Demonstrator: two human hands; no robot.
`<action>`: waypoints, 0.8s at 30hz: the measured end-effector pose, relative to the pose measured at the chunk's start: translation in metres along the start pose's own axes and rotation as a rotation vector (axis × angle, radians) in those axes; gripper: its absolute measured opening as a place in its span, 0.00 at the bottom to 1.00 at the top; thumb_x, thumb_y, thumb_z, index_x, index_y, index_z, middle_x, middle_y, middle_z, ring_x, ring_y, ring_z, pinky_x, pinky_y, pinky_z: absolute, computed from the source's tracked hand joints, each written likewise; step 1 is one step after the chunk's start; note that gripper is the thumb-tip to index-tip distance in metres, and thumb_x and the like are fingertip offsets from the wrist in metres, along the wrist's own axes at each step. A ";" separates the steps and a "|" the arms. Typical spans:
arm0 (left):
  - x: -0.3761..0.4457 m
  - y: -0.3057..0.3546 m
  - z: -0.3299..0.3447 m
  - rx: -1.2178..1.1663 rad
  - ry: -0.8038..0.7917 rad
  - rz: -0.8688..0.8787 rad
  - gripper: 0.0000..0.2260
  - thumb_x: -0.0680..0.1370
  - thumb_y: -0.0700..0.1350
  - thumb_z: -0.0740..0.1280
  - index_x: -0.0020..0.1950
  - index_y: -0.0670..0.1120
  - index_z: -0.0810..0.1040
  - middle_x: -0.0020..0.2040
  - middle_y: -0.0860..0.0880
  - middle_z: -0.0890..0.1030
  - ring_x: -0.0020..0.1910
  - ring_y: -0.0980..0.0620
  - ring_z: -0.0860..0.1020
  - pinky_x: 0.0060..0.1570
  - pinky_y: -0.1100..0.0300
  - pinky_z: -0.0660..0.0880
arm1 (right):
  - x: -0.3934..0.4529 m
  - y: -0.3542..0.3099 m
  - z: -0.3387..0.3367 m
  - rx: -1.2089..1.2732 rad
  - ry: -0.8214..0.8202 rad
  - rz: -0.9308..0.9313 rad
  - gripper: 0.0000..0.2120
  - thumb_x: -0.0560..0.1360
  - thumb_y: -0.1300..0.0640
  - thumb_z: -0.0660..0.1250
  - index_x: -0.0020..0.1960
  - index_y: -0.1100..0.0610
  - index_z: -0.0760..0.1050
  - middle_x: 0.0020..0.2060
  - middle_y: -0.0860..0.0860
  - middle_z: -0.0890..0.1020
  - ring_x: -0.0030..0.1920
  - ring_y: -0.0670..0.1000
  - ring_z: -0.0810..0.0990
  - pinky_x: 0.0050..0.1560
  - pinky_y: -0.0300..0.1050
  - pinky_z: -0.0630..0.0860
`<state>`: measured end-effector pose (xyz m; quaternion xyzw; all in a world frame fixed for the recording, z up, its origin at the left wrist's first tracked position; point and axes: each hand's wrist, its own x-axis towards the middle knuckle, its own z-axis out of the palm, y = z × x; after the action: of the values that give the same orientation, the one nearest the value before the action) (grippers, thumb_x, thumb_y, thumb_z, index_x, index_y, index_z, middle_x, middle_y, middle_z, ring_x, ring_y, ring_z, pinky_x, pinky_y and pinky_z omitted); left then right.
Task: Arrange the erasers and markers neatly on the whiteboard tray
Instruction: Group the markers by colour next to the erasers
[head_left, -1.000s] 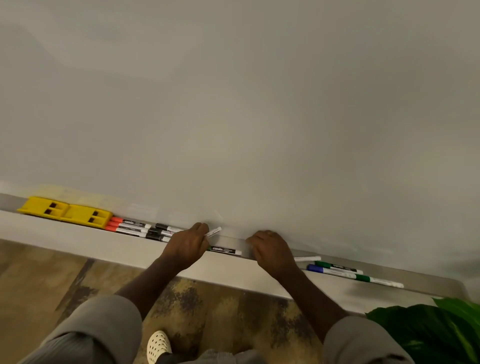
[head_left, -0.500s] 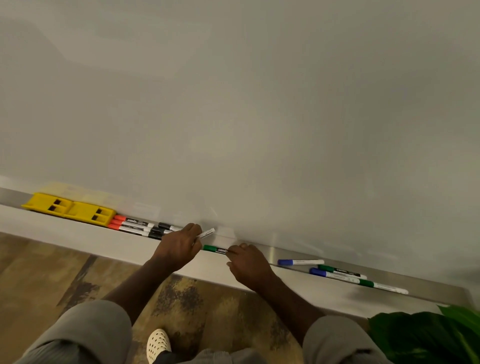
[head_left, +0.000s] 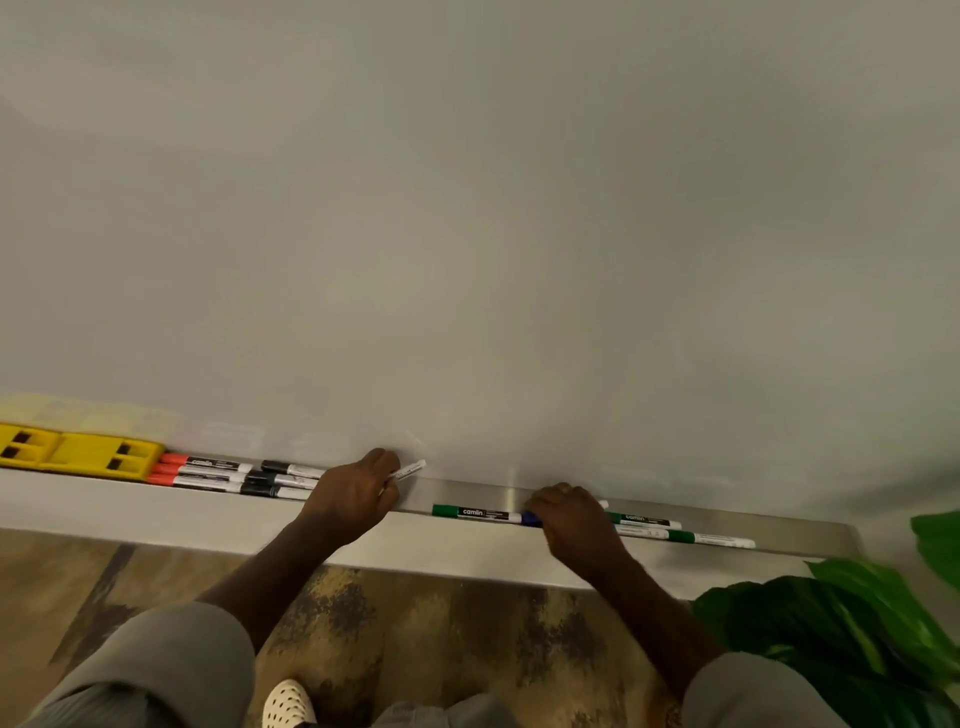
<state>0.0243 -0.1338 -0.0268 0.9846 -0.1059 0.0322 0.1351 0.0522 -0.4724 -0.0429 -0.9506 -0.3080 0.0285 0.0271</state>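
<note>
Two yellow erasers (head_left: 83, 456) lie end to end at the tray's left end. Beside them sit red-capped markers (head_left: 200, 470) and black-capped markers (head_left: 280, 479) in a tight group. My left hand (head_left: 353, 496) is closed around a marker (head_left: 411, 470) whose white end pokes out to the right. A green-capped marker (head_left: 475, 512) lies alone on the metal tray (head_left: 789, 525) between my hands. My right hand (head_left: 571, 519) is closed over a blue-capped marker (head_left: 531, 518); only its cap and white tip show. Two green-banded markers (head_left: 675, 530) lie to the right.
The whiteboard (head_left: 467, 234) fills the view above the tray. A leafy green plant (head_left: 841, 634) stands at the lower right, close under the tray's right end. A patterned floor and a white shoe (head_left: 288, 701) are below.
My right hand let go of the green-capped marker, left it on the tray, and moved right onto the blue-capped marker. My left hand has kept its marker and barely shifted.
</note>
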 end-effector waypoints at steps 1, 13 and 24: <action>0.001 0.001 0.000 0.000 -0.002 0.004 0.11 0.76 0.52 0.54 0.48 0.48 0.71 0.43 0.48 0.76 0.30 0.42 0.74 0.26 0.55 0.69 | -0.004 0.007 -0.002 -0.005 -0.020 0.036 0.18 0.72 0.65 0.66 0.60 0.52 0.78 0.56 0.50 0.82 0.56 0.54 0.78 0.59 0.49 0.72; 0.000 0.003 -0.001 0.001 -0.041 0.011 0.13 0.75 0.54 0.53 0.49 0.49 0.72 0.45 0.49 0.77 0.31 0.43 0.75 0.27 0.55 0.70 | -0.008 0.028 -0.002 -0.094 -0.091 0.056 0.11 0.79 0.55 0.62 0.60 0.55 0.75 0.58 0.53 0.80 0.59 0.55 0.76 0.63 0.47 0.69; -0.002 0.003 0.000 -0.010 -0.048 0.030 0.15 0.75 0.54 0.52 0.51 0.48 0.74 0.47 0.48 0.77 0.33 0.43 0.76 0.29 0.54 0.72 | -0.042 0.068 -0.024 0.229 0.045 0.261 0.11 0.74 0.50 0.68 0.55 0.50 0.75 0.45 0.47 0.80 0.41 0.49 0.77 0.41 0.41 0.71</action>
<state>0.0215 -0.1359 -0.0260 0.9827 -0.1240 0.0102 0.1370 0.0598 -0.5532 -0.0223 -0.9736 -0.1761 0.0451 0.1381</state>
